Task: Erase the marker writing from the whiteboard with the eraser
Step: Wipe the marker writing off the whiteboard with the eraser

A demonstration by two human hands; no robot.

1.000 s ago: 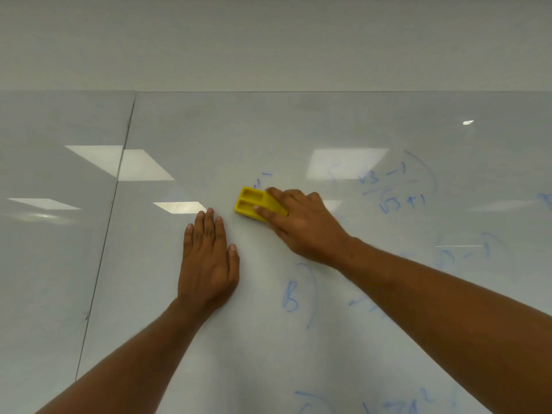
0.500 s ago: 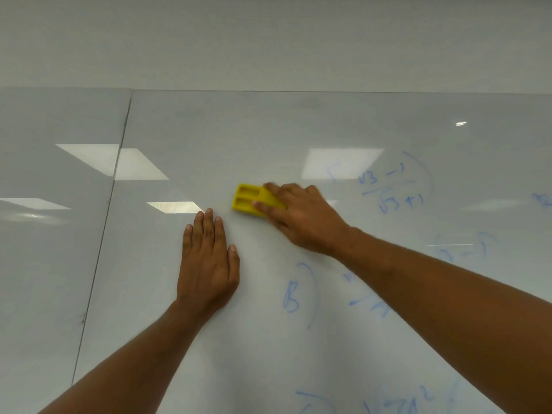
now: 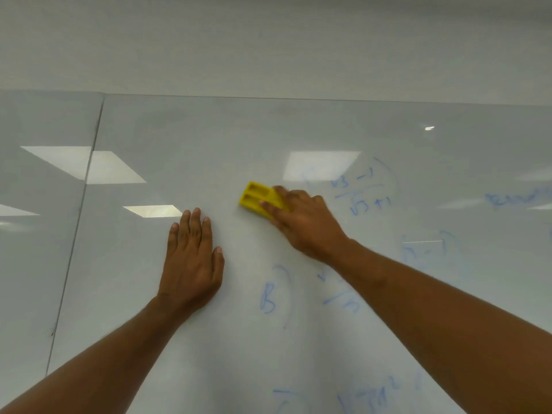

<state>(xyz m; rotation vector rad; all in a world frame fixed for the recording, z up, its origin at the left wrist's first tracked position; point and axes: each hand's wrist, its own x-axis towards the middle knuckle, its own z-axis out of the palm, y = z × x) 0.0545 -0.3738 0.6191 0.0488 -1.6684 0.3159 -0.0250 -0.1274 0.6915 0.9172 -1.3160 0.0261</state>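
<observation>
Surface: a glossy whiteboard (image 3: 298,130) fills most of the view; a thin dark seam (image 3: 79,216) runs down its left part and splits it into 2 panels.
Room: a plain pale wall (image 3: 268,40) sits above the board's top edge.
Reflections: about 5 bright patches of ceiling lights (image 3: 321,165) show on the shiny surface.
Writing: faint blue marker writing (image 3: 363,194) sits to the right of the eraser, reading as a fraction with roots; a letter B with a curved line (image 3: 268,301) lies below, between the 2 forearms; more smudged marks show at the right edge and along the bottom, too blurred to read.
Eraser: 1 yellow eraser (image 3: 257,197), block-shaped with 2 recessed slots on its back, pressed flat to the board near the middle.
Right hand (image 3: 307,225): fingers closed over the eraser's right half, holding it against the board; slightly blurred.
Left hand (image 3: 191,261): spread flat, palm on the board, fingers together, holding nothing, just left of and below the eraser and apart from it.
Count: 2 hands, 2 bare forearms, 1 eraser, 2 panels.
</observation>
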